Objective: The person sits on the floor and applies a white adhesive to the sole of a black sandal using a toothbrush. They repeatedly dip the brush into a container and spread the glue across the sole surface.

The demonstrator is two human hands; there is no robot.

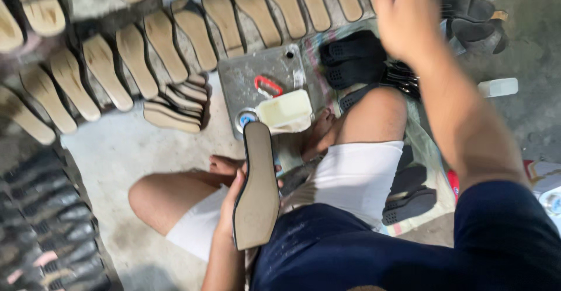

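My left hand (232, 200) grips a long shoe sole (257, 186) from the side, its tan face up and its black edge showing, held over my lap. My right hand (403, 16) is raised and stretched toward the upper right, blurred, near a heap of dark shoe parts (473, 16); whether it holds anything is not visible. I sit cross-legged on the floor in white shorts and a dark shirt. In front of my feet lies a grey metal plate (245, 75) with an open cream container (284, 111) and a red loop (267, 85) on it.
Rows of tan insoles (169, 40) lie spread on the concrete floor at the top and left. A small stack of soles (175, 107) sits beside the plate. Black soles (350, 57) are piled by my right knee, more (409, 200) beside my thigh. Dark ribbed soles (47, 232) fill the lower left.
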